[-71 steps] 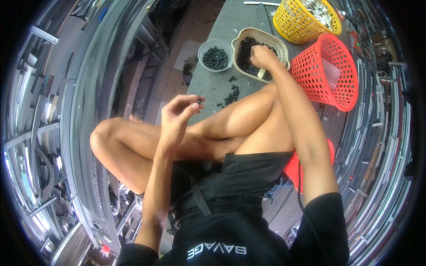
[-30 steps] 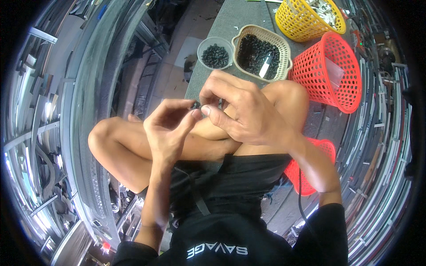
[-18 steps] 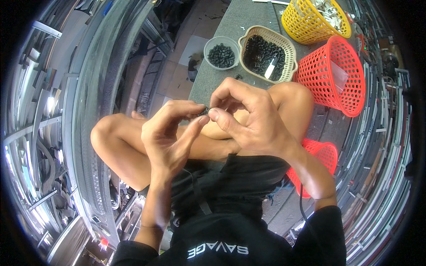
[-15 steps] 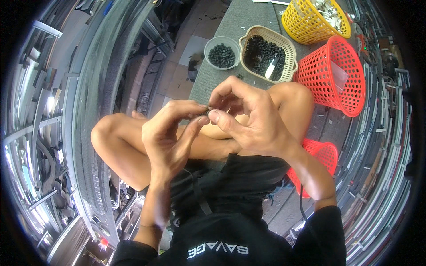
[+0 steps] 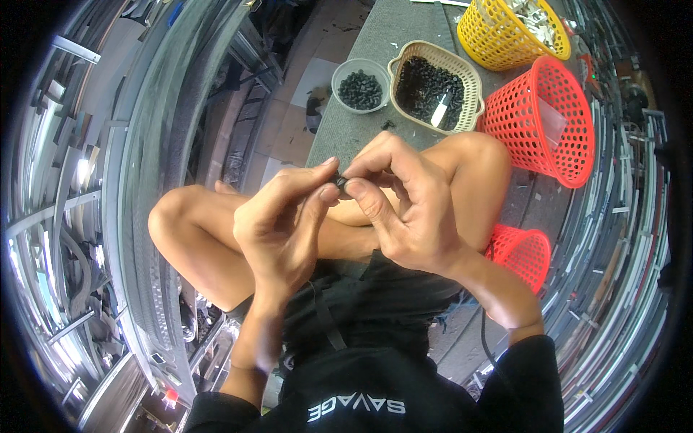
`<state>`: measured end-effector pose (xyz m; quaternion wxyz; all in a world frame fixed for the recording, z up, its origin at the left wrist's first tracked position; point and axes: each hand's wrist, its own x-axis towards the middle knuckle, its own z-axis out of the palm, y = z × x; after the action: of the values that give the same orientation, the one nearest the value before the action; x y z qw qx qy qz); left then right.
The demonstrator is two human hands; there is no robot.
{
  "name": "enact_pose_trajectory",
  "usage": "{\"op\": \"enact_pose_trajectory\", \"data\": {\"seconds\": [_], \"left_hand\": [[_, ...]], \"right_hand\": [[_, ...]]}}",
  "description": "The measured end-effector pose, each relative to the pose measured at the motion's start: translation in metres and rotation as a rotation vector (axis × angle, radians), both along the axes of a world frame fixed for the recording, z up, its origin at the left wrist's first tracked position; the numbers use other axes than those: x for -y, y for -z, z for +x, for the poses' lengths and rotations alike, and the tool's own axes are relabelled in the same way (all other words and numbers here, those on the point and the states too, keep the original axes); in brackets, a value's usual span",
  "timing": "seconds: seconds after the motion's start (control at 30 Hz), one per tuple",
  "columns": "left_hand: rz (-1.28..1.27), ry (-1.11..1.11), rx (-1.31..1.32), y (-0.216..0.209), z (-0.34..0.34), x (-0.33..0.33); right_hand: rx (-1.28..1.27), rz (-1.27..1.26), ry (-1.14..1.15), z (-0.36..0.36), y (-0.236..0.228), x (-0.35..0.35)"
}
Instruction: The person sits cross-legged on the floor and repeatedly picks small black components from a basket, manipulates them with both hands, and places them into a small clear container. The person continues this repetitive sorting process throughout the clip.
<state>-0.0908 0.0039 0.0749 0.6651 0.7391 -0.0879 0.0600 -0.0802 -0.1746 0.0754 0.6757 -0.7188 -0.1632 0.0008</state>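
Between my fingertips, above my crossed legs, is a small black part [image 5: 341, 183], too small and covered to name more exactly. My left hand [image 5: 281, 216] pinches it from the left with thumb and forefinger. From the other side, my right hand [image 5: 411, 206] grips it with thumb and forefinger, its other fingers curled. Beyond my hands stands a clear round tub [image 5: 336, 97] of small black pieces. To its right, a cream plastic basket [image 5: 473, 94] holds many more black pieces, with a white-handled tool [image 5: 439, 114] lying on them.
At the far right stand a yellow basket [image 5: 476, 40] of pale parts and a red basket [image 5: 516, 119]. Another red basket [image 5: 530, 256] is beside my right knee. Long metal profiles line both sides. A small black bit [image 5: 388, 125] lies on the grey bench [image 5: 339, 133].
Both hands have shifted slightly, and the pinched black part now shows more between the fingertips. A black bit on the bench is more visible as my right hand sits lower.
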Motion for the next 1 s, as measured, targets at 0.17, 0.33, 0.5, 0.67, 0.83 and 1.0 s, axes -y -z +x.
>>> {"op": "enact_pose_trajectory", "data": {"seconds": [0.17,0.33,0.5,0.67,0.83,1.0], "left_hand": [[0.172,-0.042,0.025,-0.003,-0.004,0.007],[0.31,-0.04,0.132,0.0,0.001,0.006],[0.326,0.017,0.15,0.009,0.004,0.005],[0.042,0.047,-0.15,0.034,0.018,0.016],[0.453,0.055,0.194,0.076,0.1,0.034],[0.976,0.214,0.325,0.109,0.167,0.06]], "right_hand": [[0.293,-0.19,0.098,0.004,0.011,-0.003],[0.154,-0.202,0.046,0.009,0.004,0.002],[-0.062,-0.107,-0.008,0.011,-0.001,0.011],[-0.056,-0.273,-0.071,0.031,0.014,0.044],[-0.004,-1.09,0.077,0.13,0.06,0.124],[-0.345,-1.542,0.001,0.165,0.125,0.142]]}}
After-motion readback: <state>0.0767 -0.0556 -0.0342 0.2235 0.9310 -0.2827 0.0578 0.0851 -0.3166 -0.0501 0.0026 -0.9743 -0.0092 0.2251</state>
